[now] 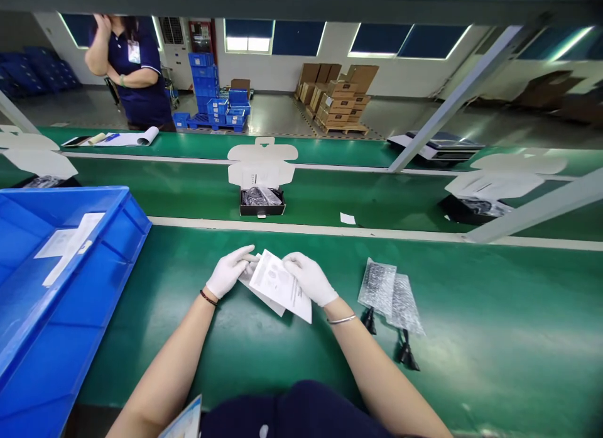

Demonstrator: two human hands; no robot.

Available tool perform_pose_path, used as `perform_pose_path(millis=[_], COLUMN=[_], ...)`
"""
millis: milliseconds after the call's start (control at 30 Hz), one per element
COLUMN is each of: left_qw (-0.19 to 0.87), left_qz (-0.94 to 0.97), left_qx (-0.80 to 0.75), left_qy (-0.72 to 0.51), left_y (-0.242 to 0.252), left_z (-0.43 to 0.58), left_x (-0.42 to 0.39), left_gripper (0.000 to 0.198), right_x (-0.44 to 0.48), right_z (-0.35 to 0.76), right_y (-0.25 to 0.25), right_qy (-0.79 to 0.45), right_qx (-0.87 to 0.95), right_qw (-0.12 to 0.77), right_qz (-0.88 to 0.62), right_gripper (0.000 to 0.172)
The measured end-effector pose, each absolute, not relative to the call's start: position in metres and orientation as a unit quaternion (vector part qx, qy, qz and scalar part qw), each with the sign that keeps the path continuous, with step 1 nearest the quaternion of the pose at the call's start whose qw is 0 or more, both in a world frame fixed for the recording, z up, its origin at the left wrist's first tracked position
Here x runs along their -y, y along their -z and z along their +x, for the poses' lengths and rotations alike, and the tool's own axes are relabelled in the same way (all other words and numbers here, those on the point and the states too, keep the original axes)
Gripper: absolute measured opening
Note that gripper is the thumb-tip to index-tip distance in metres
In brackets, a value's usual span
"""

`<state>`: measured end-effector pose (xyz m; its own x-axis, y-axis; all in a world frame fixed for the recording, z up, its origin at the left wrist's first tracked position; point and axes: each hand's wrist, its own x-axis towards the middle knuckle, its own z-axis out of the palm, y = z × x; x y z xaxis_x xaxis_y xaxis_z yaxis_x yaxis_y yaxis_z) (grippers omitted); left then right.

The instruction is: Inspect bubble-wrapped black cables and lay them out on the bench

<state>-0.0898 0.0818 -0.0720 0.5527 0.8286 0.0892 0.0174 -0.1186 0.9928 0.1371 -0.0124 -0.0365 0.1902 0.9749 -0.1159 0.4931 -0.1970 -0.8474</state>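
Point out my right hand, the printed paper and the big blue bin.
Right hand (313, 281): head view, back of the hand.
Printed paper (281, 286): head view, its printed face.
Big blue bin (106, 268): head view, outer side wall.

White leaflets (281, 286), the upper one printed, overlap at a slant above the green worktop (490, 287).
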Motion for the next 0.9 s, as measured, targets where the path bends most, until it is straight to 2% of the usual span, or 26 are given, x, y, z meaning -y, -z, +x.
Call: perform_pose_path(millis=[100,200,267,367,433,500,567,633,800,900], left_qw=[0.506,0.541,0.539,0.446,0.406,0.409,0.43,0.451,0.465,0.382], left_qz=[0.717,0.748,0.759,0.765,0.768,0.769,0.771,0.778,0.817,0.895], left_qx=[-0.276,-0.194,-0.189,-0.264,-0.279,-0.261,-0.234,-0.217,-0.176,-0.106], left_qy=[-0.393,-0.332,-0.312,-0.382,-0.409,-0.415,-0.407,-0.381,-0.291,-0.205], left_y=[0.052,0.042,0.046,0.061,0.068,0.07,0.067,0.06,0.036,0.021], left_z=[-0.075,-0.067,-0.072,-0.084,-0.088,-0.087,-0.082,-0.078,-0.071,-0.061], left_x=[-0.061,-0.04,-0.038,-0.051,-0.06,-0.062,-0.057,-0.05,-0.035,-0.024], left_gripper=[0.04,0.016,0.019,0.022,0.025,0.026,0.027,0.03,0.029,0.02], right_x=[0.022,0.039,0.056,0.088,0.109,0.125,0.134,0.137,0.129,0.119], right_z=[0.142,0.145,0.156,0.189,0.214,0.234,0.246,0.252,0.253,0.231], right_y=[0.03,0.02,0.011,-0.006,-0.01,-0.004,0.011,0.027,0.045,0.029], right_qy=[-0.385,-0.366,-0.284,-0.163,-0.126,-0.122,-0.133,-0.145,-0.098,-0.063], right_qx=[0.551,0.589,0.585,0.461,0.354,0.283,0.256,0.258,0.361,0.493], right_qw=[0.356,0.293,0.219,0.09,0.031,0.005,0.012,0.039,0.145,0.218], right_qz=[-0.649,-0.658,-0.727,-0.868,-0.926,-0.951,-0.958,-0.954,-0.916,-0.84], right_gripper=[0.014,0.014,0.018,0.03,0.039,0.05,0.06,0.058,0.016,0.017])
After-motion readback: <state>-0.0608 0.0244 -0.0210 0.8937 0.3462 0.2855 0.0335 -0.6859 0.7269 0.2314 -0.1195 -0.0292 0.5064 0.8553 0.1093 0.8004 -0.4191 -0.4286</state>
